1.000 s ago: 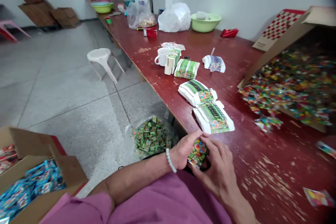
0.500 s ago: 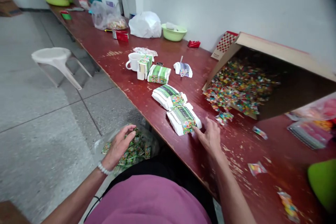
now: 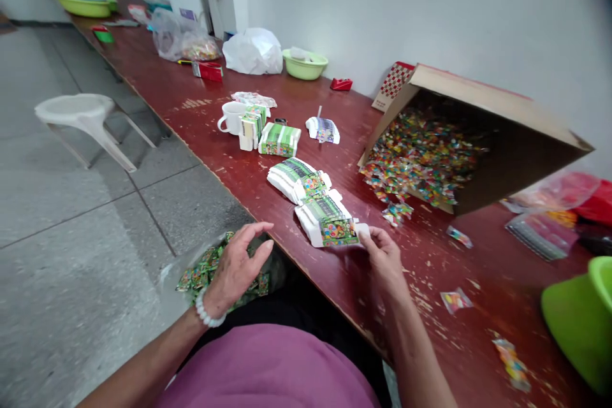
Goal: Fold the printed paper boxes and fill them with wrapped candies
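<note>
Two stacks of flat green-and-white printed cartons lie on the red table, the far stack [image 3: 292,180] touching the near one. My right hand [image 3: 383,255] pinches the white end flap of the top flat carton [image 3: 338,229] on the near stack, its edge turned toward me. My left hand [image 3: 241,264], with a pale bead bracelet at the wrist, hovers holding nothing, fingers and thumb apart. Below it, beside my lap, a clear plastic bag [image 3: 203,271] holds many small green packets. Part of the bag is hidden by that hand.
A tipped cardboard box [image 3: 502,99] spills wrapped candies [image 3: 415,159] onto the table [image 3: 354,296]. Bundled green cartons [image 3: 280,140] stand beside a white mug [image 3: 233,118]. At the right is a green tub [image 3: 578,319]; a white stool [image 3: 79,108] stands on the floor.
My right hand has closed on the top carton's flap and drawn that carton slightly toward me. My left hand has moved right, nearer the table edge. The view has shifted a little.
</note>
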Available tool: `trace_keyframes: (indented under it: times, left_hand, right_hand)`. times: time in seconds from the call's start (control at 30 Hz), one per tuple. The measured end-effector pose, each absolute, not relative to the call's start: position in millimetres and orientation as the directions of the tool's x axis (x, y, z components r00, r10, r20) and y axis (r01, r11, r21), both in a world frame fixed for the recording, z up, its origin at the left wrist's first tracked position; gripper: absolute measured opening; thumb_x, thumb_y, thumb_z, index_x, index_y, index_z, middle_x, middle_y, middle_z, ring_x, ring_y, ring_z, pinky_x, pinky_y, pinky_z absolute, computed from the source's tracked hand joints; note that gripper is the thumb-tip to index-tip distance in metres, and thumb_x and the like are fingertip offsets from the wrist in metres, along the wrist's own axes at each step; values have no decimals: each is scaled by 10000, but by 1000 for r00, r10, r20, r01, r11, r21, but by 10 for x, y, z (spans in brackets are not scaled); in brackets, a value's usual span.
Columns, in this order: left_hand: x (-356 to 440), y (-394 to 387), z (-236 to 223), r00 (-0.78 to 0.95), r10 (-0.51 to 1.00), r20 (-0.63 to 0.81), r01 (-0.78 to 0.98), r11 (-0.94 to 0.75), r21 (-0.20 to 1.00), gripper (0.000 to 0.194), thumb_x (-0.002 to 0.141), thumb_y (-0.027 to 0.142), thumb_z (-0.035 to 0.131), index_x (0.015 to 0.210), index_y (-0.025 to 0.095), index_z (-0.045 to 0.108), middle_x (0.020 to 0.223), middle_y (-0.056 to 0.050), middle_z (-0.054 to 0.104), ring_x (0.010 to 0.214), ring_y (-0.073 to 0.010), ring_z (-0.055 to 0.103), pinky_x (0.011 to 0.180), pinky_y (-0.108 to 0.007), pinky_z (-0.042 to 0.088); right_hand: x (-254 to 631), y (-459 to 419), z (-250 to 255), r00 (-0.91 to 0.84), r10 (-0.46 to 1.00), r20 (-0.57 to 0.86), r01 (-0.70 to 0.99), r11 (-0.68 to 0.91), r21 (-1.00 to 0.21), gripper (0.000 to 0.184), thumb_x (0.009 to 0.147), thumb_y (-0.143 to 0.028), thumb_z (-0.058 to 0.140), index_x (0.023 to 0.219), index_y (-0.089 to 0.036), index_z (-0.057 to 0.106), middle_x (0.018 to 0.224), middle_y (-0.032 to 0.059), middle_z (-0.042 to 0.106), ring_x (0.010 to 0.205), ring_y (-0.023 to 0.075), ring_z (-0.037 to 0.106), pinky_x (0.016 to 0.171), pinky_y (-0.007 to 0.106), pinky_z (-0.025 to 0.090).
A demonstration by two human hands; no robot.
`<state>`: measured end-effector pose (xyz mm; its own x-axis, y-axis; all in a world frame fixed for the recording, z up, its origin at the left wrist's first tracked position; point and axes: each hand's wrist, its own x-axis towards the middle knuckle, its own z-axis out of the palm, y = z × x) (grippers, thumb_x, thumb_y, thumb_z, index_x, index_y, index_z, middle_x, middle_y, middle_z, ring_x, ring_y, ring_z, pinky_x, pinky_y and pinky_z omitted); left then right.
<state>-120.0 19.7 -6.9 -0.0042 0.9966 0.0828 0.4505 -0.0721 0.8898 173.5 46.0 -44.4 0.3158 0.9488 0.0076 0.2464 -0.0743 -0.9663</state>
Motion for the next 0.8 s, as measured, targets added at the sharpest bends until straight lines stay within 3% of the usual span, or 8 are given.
trace_keyframes:
  times: [0.1, 0.17, 0.23, 0.3, 0.4, 0.47, 0.6, 0.8]
  left_hand:
    - [-1110, 245, 75, 159, 987, -22, 180, -7, 984, 413, 902, 453, 574, 1223, 199, 625, 1231, -97, 677, 1176, -262, 587, 1040, -399, 404]
    - [-1005, 259, 113, 451, 878, -159, -70, 212, 975, 496, 900, 523, 567, 1264, 190, 615, 1242, -118, 685, 1190, -279, 598, 1016, -404, 427]
    - [-872, 234, 89, 745, 636, -201, -197, 497, 845, 628, 829, 610, 631, 1265, 158, 622, 1219, -158, 701, 1133, -306, 645, 950, -408, 472]
    - [-742, 169, 24, 890, 436, -135, -227, 678, 699, 744, 702, 650, 746, 1231, 137, 641, 1137, -177, 735, 998, -314, 710, 888, -412, 504]
    - [-627, 49, -66, 929, 368, -24, -283, 753, 593, 757, 647, 598, 821, 1204, 114, 657, 1000, -166, 773, 844, -304, 750, 845, -427, 532]
    - [-615, -5, -83, 927, 376, -10, -299, 752, 588, 718, 674, 556, 823, 1199, 94, 661, 990, -177, 774, 858, -309, 754, 843, -426, 541]
    - [-663, -31, -36, 908, 416, -58, -300, 738, 605, 677, 648, 524, 852, 1137, 85, 691, 987, -183, 776, 877, -308, 751, 844, -411, 545]
    - [-670, -38, 48, 906, 406, -123, -244, 736, 631, 650, 582, 497, 893, 1067, 101, 720, 961, -169, 784, 861, -305, 745, 863, -434, 533]
  right_hand:
    - [1685, 302, -158, 98, 995, -1, 59, -7, -998, 311, 832, -493, 691, 927, -197, 676, 881, 31, 701, 832, 195, 625, 794, 310, 481]
    - [1588, 206, 21, -30, 999, 16, -19, 15, -1000, 235, 856, -430, 702, 927, -206, 683, 893, 17, 695, 851, 176, 609, 814, 285, 465]
    - [1468, 126, 156, -98, 995, 16, -58, 10, -998, 194, 879, -402, 690, 932, -216, 678, 873, 4, 683, 823, 161, 597, 790, 267, 465]
    - [1356, 62, 236, -152, 988, 0, -99, -16, -995, 174, 891, -392, 682, 924, -222, 670, 841, -3, 669, 778, 150, 584, 742, 255, 470]
    - [1247, -6, 278, -219, 976, -23, -154, -57, -986, 173, 901, -394, 670, 917, -222, 664, 828, -1, 650, 752, 142, 568, 702, 244, 477]
    - [1215, -32, 278, -237, 971, -25, -186, -70, -980, 173, 907, -397, 664, 946, -228, 663, 837, 1, 639, 752, 138, 561, 689, 239, 479]
    - [1201, -53, 271, -250, 968, -37, -225, -95, -970, 191, 913, -401, 660, 1024, -245, 673, 843, 7, 639, 730, 136, 556, 646, 231, 475]
    - [1212, -90, 269, -255, 966, -42, -253, -108, -961, 275, 900, -403, 680, 1135, -259, 690, 864, 11, 631, 766, 142, 567, 700, 245, 492]
